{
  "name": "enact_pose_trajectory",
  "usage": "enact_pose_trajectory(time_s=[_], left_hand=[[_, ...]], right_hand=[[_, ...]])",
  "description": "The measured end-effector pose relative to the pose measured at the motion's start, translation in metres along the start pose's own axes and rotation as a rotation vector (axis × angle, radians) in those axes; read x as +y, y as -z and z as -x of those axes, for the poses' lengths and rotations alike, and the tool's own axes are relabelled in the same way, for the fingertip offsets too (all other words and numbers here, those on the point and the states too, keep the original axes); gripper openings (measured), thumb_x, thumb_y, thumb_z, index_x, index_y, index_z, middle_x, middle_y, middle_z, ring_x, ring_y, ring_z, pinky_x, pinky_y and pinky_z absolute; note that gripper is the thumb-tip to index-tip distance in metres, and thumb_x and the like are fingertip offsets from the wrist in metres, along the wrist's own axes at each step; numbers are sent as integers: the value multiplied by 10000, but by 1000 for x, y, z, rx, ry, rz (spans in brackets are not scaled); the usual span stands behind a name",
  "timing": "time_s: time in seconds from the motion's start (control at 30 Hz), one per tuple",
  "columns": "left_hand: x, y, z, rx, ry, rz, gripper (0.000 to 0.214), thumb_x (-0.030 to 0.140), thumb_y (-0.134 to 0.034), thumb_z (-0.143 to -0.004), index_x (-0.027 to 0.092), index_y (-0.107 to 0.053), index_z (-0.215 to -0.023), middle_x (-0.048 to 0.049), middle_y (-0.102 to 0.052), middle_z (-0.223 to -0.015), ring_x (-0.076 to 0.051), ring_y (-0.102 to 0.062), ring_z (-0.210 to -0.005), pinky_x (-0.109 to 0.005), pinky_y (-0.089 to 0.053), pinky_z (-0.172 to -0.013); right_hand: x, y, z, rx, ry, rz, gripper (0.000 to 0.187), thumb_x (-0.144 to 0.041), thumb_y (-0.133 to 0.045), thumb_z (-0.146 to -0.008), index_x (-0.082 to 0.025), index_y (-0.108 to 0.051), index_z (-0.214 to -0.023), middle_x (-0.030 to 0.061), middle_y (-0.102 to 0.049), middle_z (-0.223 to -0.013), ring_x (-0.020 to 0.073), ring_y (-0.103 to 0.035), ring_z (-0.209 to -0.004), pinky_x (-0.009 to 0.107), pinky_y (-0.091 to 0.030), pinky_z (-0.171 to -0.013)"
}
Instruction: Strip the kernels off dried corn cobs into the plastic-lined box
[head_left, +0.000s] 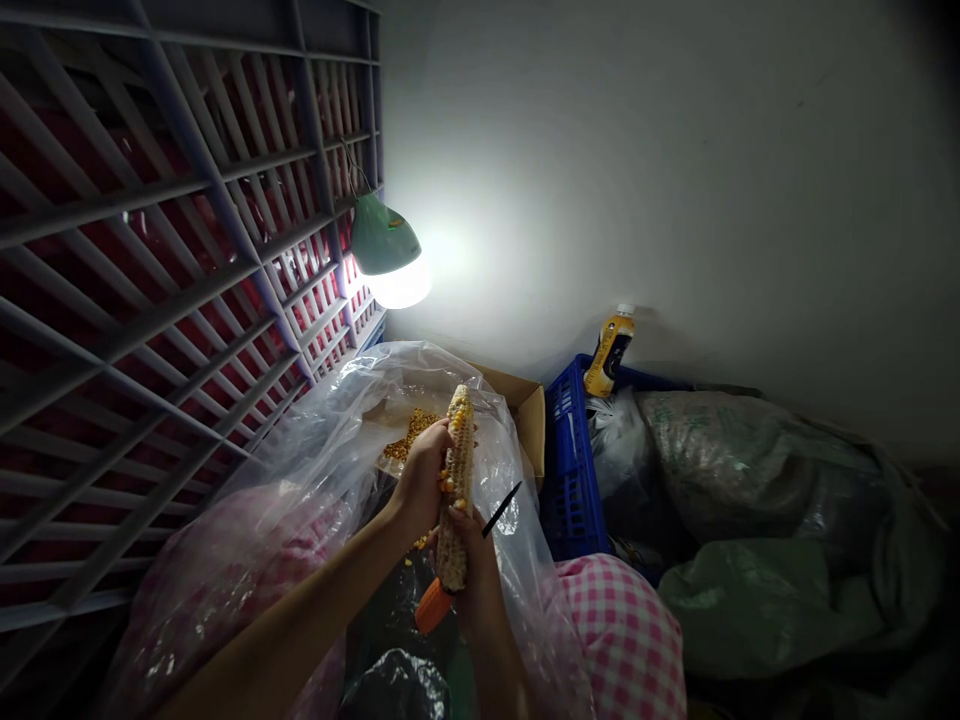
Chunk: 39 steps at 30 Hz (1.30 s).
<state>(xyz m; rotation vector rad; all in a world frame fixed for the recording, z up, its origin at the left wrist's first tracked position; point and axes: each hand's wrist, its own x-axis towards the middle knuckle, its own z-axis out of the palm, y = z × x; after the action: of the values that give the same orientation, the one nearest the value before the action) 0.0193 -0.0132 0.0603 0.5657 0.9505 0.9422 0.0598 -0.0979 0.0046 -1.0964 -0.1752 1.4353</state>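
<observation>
Nearest, at 6 o'clock, the right hand (474, 560) is closed on a tool (434, 606). Its ribbed orange handle pokes out below the fist and a thin black tip shows at 2 o'clock from it. The lower end of the cob (457, 480) rests against those fingers.

Just above, the left hand (422, 470) has its fingers clamped round the cob's middle. The cob stands nearly upright, probably so that loosened grains fall straight down. It is mostly stripped, pale and pitted, with a few yellow grains left near the top and by the thumb.

Under both hands lies a crinkled clear plastic sheet (517, 520). It drapes over pink checked cloth (626, 640) and into a cardboard box (529, 412), where loose kernels (415, 430) lie.

At 3 o'clock from the box stands a blue crate (568, 455), with dull green sacks (750, 470) beyond it and a bottle (610, 350) against the wall. At 11 o'clock a green-capped lamp (388, 255) hangs from a grey grating (187, 250), lighting the cob.
</observation>
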Motion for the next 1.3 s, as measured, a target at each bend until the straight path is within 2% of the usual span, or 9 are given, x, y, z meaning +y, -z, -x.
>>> enact_pose_trajectory(time_s=[0.13,0.23,0.47,0.7,0.8,0.9,1.03,1.2,1.3], left_hand=[[4,-1,2,44,163,44,180,368,-489,-641,190,-472,-619,46,-400,-499,-90,-375,-420,-215,-298,-389],[4,-1,2,121,137,-3,177,358,-519,-632,186,-475,-630,49,-423,-501,-89,-394,-415,-214,-312,-396],[8,-2,1,62,189,29,220,409,-484,-649,191,-477,-614,40,-408,-446,-108,-392,-379,-232,-306,-365],[6,0,1,131,41,-12,157,317,-495,-632,205,-398,-578,55,-363,-488,-87,-338,-421,-218,-296,-402],[0,2,1,101,-22,-82,140,338,-474,-667,201,-454,-647,45,-411,-558,-103,-379,-487,-220,-316,-438],[-5,0,3,82,-174,-195,107,288,-441,-684,196,-495,-700,37,-436,-619,-113,-396,-561,-225,-350,-508],[-10,-3,5,12,-328,-325,170,265,-431,-718,183,-545,-812,2,-527,-746,-148,-463,-711,-251,-392,-660],[-13,-3,1,-94,-379,-357,237,265,-419,-723,176,-566,-886,-25,-577,-853,-186,-498,-896,-271,-377,-803],[-8,-4,1,-113,-277,-255,227,249,-419,-674,184,-556,-842,-4,-557,-770,-165,-506,-789,-255,-394,-715]], right_hand=[[0,-1,1,-2,-1,7,310,-385,-686,-607,-169,-576,-799,-61,-543,-461,68,-472,-383,156,-345,-383],[0,-1,1,-23,7,16,320,-400,-681,-617,-169,-579,-813,-60,-542,-458,66,-455,-374,161,-339,-382],[2,-1,0,-26,-5,-1,319,-377,-676,-618,-169,-590,-846,-56,-545,-467,75,-464,-384,169,-333,-389],[3,2,2,-80,16,14,287,-371,-667,-659,-162,-599,-844,-56,-534,-475,66,-441,-386,166,-320,-385],[2,3,4,-50,26,9,263,-360,-686,-656,-173,-591,-816,-49,-550,-515,80,-476,-431,174,-346,-403],[1,4,7,-18,48,11,245,-351,-704,-650,-184,-585,-783,-34,-579,-590,90,-496,-473,182,-357,-409],[1,8,7,-52,83,30,240,-367,-688,-675,-176,-602,-793,-31,-577,-586,80,-463,-446,191,-355,-415],[5,11,1,-21,85,-11,274,-394,-687,-666,-172,-599,-799,-43,-563,-523,75,-444,-417,189,-362,-425],[7,10,-2,-17,86,-17,302,-420,-697,-639,-172,-584,-770,-49,-545,-488,76,-432,-390,189,-340,-400]])
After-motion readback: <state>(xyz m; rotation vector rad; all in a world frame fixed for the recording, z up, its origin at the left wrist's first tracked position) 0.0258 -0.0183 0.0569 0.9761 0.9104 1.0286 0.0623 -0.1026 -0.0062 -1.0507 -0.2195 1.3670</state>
